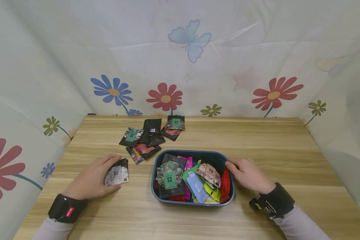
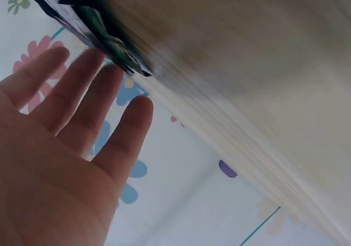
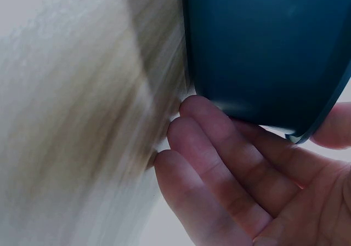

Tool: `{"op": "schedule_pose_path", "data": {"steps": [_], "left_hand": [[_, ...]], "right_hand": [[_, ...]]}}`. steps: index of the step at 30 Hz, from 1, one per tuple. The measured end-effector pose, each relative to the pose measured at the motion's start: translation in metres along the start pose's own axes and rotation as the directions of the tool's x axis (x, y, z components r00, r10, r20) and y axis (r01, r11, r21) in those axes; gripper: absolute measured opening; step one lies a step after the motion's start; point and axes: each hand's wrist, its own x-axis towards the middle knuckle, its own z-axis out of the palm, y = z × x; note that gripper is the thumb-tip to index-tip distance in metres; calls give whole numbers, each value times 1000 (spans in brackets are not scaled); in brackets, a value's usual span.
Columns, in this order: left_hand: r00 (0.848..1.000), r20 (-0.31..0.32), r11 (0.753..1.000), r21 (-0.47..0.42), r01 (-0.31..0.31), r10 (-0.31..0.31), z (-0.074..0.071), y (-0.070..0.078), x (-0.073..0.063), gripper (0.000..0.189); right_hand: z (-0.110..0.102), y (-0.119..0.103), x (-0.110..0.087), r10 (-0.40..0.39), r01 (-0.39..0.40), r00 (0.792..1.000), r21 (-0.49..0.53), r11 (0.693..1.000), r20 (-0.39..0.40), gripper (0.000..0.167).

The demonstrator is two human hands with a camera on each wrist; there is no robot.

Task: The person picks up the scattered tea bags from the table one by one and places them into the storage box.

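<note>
My left hand (image 1: 93, 178) rests on the table around a small stack of sachets (image 1: 117, 175), the top one with a pale patterned label. In the left wrist view, the fingertips (image 2: 109, 73) reach the stack's lower edge, fingers fairly straight. At the right end of a dark blue plastic tub (image 1: 193, 203), my right hand (image 1: 250, 173) holds the rim, thumb at the top edge and fingers against the outer wall (image 3: 263, 54). Inside the tub lie black sachets (image 1: 169, 180), a light blue sachet (image 1: 198, 188), a pink-labelled sachet (image 1: 209, 174) and red packets (image 1: 225, 186).
Behind the tub, at the back left, several black sachets (image 1: 151, 130) lie overlapping, some with green or red labels. The wooden table (image 1: 267, 143) meets a flower-printed cloth (image 1: 222, 76) at its back and sides. A black band (image 1: 67, 208) circles each wrist.
</note>
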Motion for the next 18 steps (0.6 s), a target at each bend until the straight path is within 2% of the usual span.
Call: {"op": "schedule_pose_path", "data": {"steps": [8, 14, 18], "left_hand": [[1000, 4, 1000, -8, -12, 12, 2, 1, 1, 97], [998, -49, 999, 0, -36, 36, 1, 4, 5, 88], [994, -88, 998, 4, -60, 60, -6, 10, 11, 85]], "right_hand": [[0, 0, 0, 1, -1, 1000, 3, 1000, -4, 32], [-1, -2, 0, 2, -2, 1000, -4, 1000, -12, 32], [-2, -4, -1, 4, -4, 1000, -6, 1000, -12, 31]]}}
